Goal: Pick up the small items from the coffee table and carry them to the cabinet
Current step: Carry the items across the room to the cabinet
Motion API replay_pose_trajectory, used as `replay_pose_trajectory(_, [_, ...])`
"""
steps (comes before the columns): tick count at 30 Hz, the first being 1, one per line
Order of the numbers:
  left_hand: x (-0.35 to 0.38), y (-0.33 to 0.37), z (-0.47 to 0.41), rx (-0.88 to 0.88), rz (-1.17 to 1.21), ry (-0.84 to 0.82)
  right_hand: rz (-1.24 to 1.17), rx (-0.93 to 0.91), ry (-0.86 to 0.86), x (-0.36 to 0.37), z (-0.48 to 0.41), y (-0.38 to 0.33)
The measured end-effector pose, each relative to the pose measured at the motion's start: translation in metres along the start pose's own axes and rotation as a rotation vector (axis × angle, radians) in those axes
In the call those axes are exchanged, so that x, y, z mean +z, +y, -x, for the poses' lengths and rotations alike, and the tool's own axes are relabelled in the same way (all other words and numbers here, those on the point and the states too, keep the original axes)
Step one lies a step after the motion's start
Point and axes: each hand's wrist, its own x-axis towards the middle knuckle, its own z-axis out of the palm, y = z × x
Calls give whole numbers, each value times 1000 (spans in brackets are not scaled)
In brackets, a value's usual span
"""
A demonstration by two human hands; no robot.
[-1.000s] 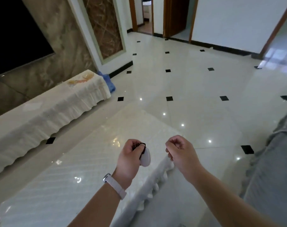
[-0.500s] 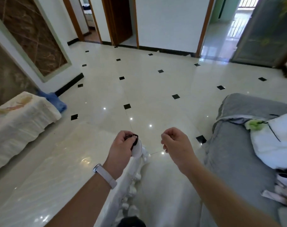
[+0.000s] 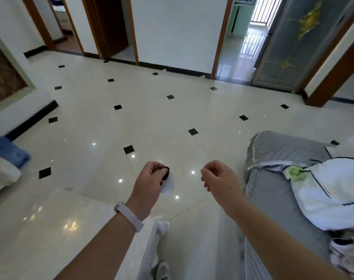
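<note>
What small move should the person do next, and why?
Probably keep walking forward across the tiled floor: the left hand already grips the small items, the right hand is curled with nothing visible in it, and no cabinet is in view.

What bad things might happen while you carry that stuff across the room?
1. The left hand pinches a dark bundle with a white tag dangling loose; it might slip out and drop on the hard floor.
2. The floor looks very shiny, so feet may slide.
3. The grey sofa is close on the right and the table close on the left, so a leg may bump one.
</note>
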Motion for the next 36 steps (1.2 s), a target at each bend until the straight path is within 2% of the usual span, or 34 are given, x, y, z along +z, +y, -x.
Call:
replay_pose_trajectory(11, [1,57,-136,54,-12,-42,-95,-38,63,27,-125,-47])
replay_pose_trajectory(17, [25,66,-211,23,-51,-16,-122,-2,11,22,-214,-43])
replay_pose_trajectory(28, [65,123,-377,16,-103,260,-141,1,-259,25,-434,-80])
replay_pose_trajectory(36, [54,139,-427,-41,-46,433,-129,9,-432,65,-527,-107])
